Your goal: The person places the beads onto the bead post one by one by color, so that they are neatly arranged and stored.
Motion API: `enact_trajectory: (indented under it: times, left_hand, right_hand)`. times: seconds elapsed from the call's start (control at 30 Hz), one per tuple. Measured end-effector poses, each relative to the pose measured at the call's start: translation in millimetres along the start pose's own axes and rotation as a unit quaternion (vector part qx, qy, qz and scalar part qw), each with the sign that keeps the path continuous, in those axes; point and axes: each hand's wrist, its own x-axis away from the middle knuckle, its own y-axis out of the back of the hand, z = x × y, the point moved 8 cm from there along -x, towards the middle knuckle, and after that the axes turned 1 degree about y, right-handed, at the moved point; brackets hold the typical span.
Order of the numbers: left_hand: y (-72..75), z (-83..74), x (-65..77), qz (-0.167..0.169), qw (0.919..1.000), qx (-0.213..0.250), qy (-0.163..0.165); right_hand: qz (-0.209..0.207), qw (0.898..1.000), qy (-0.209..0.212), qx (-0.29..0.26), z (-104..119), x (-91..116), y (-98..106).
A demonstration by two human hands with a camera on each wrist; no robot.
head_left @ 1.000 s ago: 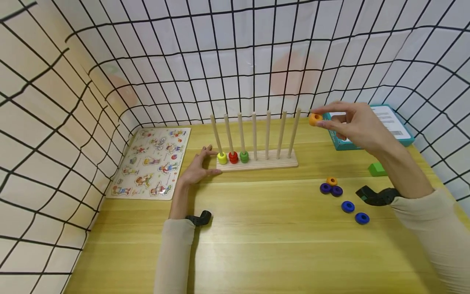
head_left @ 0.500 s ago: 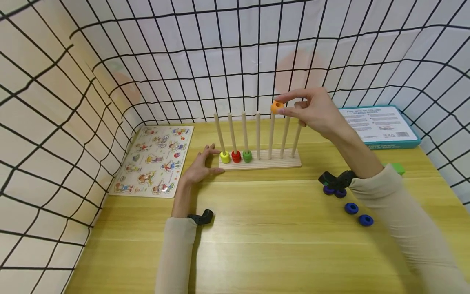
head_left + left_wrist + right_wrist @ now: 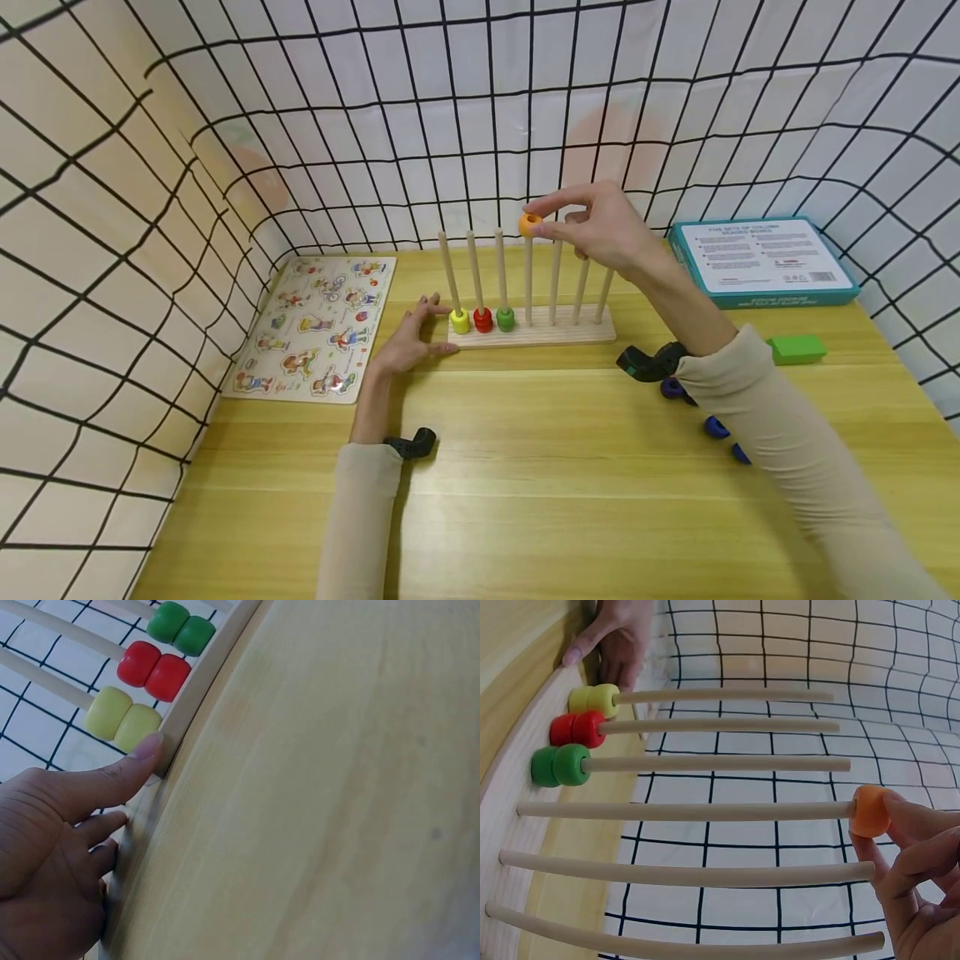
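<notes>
A wooden peg stand [image 3: 570,332] with several upright pegs stands on the table. Yellow beads [image 3: 124,720], red beads [image 3: 154,671] and green beads [image 3: 181,628] sit stacked in twos at the foot of its first three pegs from the left. My left hand [image 3: 405,340] holds the left end of the stand's base, thumb at the front edge and fingers behind. Thumb and fingers of my right hand [image 3: 603,227] pinch an orange bead [image 3: 871,811] right at the top of the fourth peg; the peg tip meets its hole in the right wrist view.
Purple beads [image 3: 672,388] and blue beads [image 3: 716,427] lie partly hidden under the right forearm. A green block [image 3: 797,350] and a teal-edged box [image 3: 765,260] are on the right. At left lies a picture puzzle board [image 3: 307,329]. Black wire mesh [image 3: 360,108] rises behind the table.
My right hand has carried the orange bead left, from beyond the rightmost peg to the top of the fourth peg. The left hand stays at the stand's end. The head view has shifted slightly.
</notes>
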Motion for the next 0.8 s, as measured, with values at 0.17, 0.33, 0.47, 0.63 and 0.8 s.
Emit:
enact_trajectory:
  times: [0.17, 0.33, 0.47, 0.63, 0.8]
  left_hand:
    - [-1.6, -1.7, 0.2, 0.0, 1.0, 0.006, -0.003]
    - [-2.8, -3.3, 0.0, 0.001, 0.9999, 0.009, -0.007]
    - [-2.2, -2.7, 0.1, 0.002, 1.0, 0.008, -0.004]
    - [-1.4, -1.1, -0.6, 0.001, 1.0, 0.006, 0.0]
    - [-0.6, 0.0, 0.0, 0.0, 1.0, 0.004, 0.004]
  right_hand:
    - [0.012, 1.0, -0.006, 0.007, -1, 0, -4]
    - [0.015, 1.0, -0.007, 0.011, -2, 2, -4]
    - [0.02, 1.0, -0.008, 0.021, -1, 3, -5]
    - [0.017, 0.999, -0.009, 0.043, -2, 3, -5]
    - [-0.001, 0.998, -0.002, 0.062, -3, 9, 7]
